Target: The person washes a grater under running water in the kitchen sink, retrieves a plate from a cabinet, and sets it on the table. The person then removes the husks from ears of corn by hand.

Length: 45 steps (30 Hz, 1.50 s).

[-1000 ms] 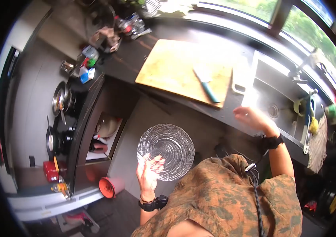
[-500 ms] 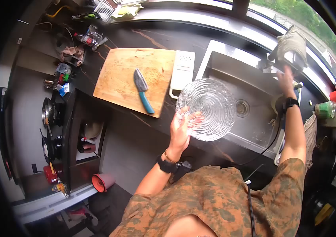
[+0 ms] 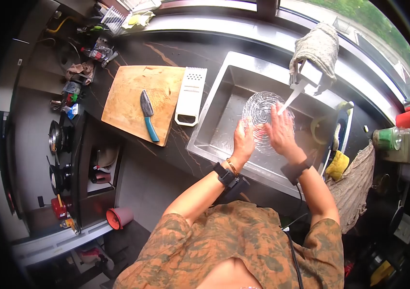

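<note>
A clear glass plate (image 3: pixel 261 105) with a swirled ridged pattern is over the metal sink (image 3: pixel 220 123). My left hand (image 3: pixel 244 140) grips the plate's near left edge; some of its fingers show through the glass. On the plate's right side lies my right hand (image 3: pixel 281 134), its fingers stretched out flat. A stream of water (image 3: pixel 290 99) runs from the faucet (image 3: pixel 309 73), which has a cloth (image 3: pixel 316 45) draped over it, and falls by the right fingertips.
Left of the sink, a white grater (image 3: pixel 191 96) lies beside a wooden cutting board (image 3: pixel 123 98). A knife (image 3: pixel 150 126) with a teal handle rests on the board. To the right are a yellow sponge (image 3: pixel 338 166), a hanging cloth (image 3: pixel 354 190) and a jar (image 3: pixel 389 138).
The plate has gone from over the counter's front edge to over the sink. My right hand has come from the faucet onto the plate, and water now runs. The view has shifted right.
</note>
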### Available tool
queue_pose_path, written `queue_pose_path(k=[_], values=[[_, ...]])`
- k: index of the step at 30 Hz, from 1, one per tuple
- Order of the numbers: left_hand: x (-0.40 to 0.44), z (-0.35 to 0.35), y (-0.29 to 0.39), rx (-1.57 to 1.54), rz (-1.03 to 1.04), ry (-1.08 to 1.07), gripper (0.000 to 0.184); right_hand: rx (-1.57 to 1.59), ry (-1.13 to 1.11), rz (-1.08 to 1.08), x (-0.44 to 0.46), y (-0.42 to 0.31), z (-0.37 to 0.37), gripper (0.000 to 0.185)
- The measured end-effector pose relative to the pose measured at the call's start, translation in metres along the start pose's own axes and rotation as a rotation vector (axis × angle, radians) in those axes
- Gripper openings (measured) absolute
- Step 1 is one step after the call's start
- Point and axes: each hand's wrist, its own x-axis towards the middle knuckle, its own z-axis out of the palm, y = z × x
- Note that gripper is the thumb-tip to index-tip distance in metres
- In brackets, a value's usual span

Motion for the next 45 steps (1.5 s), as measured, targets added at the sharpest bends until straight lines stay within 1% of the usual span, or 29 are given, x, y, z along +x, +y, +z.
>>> queue_pose_path(k=[1, 3, 4, 6, 8, 11, 13, 14, 16, 17, 18, 20, 22, 23, 26, 28, 30, 31, 32, 33, 34, 35, 37, 38, 39, 40, 41, 44, 45], values=[[-0.002, 0.005, 0.002, -0.192, -0.2, 0.002, 0.024, 0.029, -0.005, -0.106, -0.001, -0.005, 0.005, 0.06], [0.009, 0.006, -0.018, 0.042, -0.012, 0.006, 0.027, 0.084, -0.016, -0.32, -0.006, -0.018, 0.006, 0.06], [0.013, 0.007, -0.03, 0.159, 0.081, 0.01, 0.028, 0.134, -0.056, -0.324, -0.009, -0.017, 0.001, 0.061], [0.013, 0.011, -0.034, 0.126, 0.022, 0.023, 0.032, 0.234, -0.141, -0.333, -0.018, -0.013, -0.013, 0.061], [0.023, 0.01, -0.039, 0.085, -0.084, 0.037, 0.034, 0.044, -0.267, -0.413, -0.035, -0.001, -0.029, 0.067], [0.037, 0.012, -0.038, 0.204, 0.019, 0.01, 0.034, 0.042, -0.312, -0.194, -0.059, 0.043, -0.019, 0.068], [0.035, 0.011, 0.004, 0.311, 0.046, -0.023, 0.033, 0.113, -0.215, -0.016, -0.063, 0.089, -0.002, 0.057], [0.035, 0.01, 0.017, 0.341, 0.039, -0.039, 0.031, 0.249, -0.01, -0.052, -0.063, 0.129, 0.025, 0.055], [0.035, 0.004, 0.031, 0.403, 0.024, -0.078, 0.028, 0.251, 0.104, -0.047, -0.044, 0.127, 0.005, 0.051], [0.036, -0.001, 0.022, 0.643, 0.337, -0.035, 0.023, 0.273, 0.122, -0.047, -0.031, 0.127, -0.003, 0.046], [0.034, -0.008, 0.03, 0.662, 0.338, -0.122, 0.02, 0.294, 0.139, -0.049, -0.016, 0.126, -0.011, 0.042], [0.021, -0.024, 0.051, 0.947, 0.262, -0.207, 0.02, 0.365, 0.085, 0.14, 0.01, 0.118, -0.026, 0.031], [0.011, -0.047, 0.049, 1.07, 0.421, -0.144, 0.02, 0.252, 0.106, 0.118, 0.038, 0.132, -0.032, 0.023], [0.007, -0.06, 0.05, 1.135, 0.497, -0.108, 0.019, 0.227, 0.157, 0.088, 0.053, 0.152, -0.033, 0.022], [-0.017, -0.117, 0.086, 0.91, 0.205, 0.043, 0.019, 0.154, 0.133, 0.142, 0.085, 0.152, -0.059, 0.022], [-0.037, -0.159, 0.092, 0.718, 0.297, 0.249, 0.019, 0.026, 0.075, 0.29, 0.093, 0.141, -0.069, 0.025], [-0.062, -0.201, 0.095, 0.629, 0.37, 0.454, 0.02, -0.084, 0.136, 0.095, 0.092, 0.153, -0.058, 0.027], [-0.081, -0.224, 0.101, 0.558, 0.227, 0.493, 0.02, -0.05, 0.218, 0.063, 0.087, 0.145, -0.047, 0.027], [-0.101, -0.248, 0.103, 0.537, 0.197, 0.57, 0.02, -0.011, 0.295, 0.026, 0.08, 0.137, -0.034, 0.029], [-0.122, -0.272, 0.1, 0.513, 0.165, 0.65, 0.02, 0.068, 0.195, 0.131, 0.083, 0.156, -0.009, 0.03], [-0.146, -0.296, 0.094, 0.485, 0.131, 0.73, 0.021, 0.124, -0.062, 0.053, 0.084, 0.155, 0.005, 0.032], [-0.172, -0.322, 0.086, 0.381, 0.196, 0.793, 0.023, -0.021, -0.137, 0.078, 0.094, 0.187, 0.04, 0.036], [-0.234, -0.373, 0.06, 0.203, 0.212, 0.936, 0.026, 0.083, -0.134, 0.038, 0.078, 0.168, 0.086, 0.034], [-0.277, -0.391, 0.063, 0.383, 0.207, 1.068, 0.026, 0.125, -0.108, -0.001, 0.076, 0.161, 0.111, 0.029], [-0.316, -0.413, 0.052, 0.39, 0.171, 1.173, 0.027, -0.023, -0.067, -0.108, 0.07, 0.128, 0.118, 0.029], [-0.361, -0.425, 0.059, 0.316, 0.159, 1.217, 0.028, -0.168, -0.02, -0.214, 0.058, 0.1, 0.126, 0.029], [-0.405, -0.443, 0.048, -0.092, 0.204, 1.185, 0.032, -0.226, 0.045, -0.223, 0.034, 0.036, 0.122, 0.028], [-0.539, -0.479, 0.036, -0.153, 0.052, 1.454, 0.035, -0.361, 0.073, -0.344, 0.048, -0.032, 0.151, 0.026], [-0.579, -0.484, 0.026, -0.25, 0.035, 1.535, 0.036, -0.244, 0.039, -0.273, 0.058, -0.054, 0.165, 0.024]])
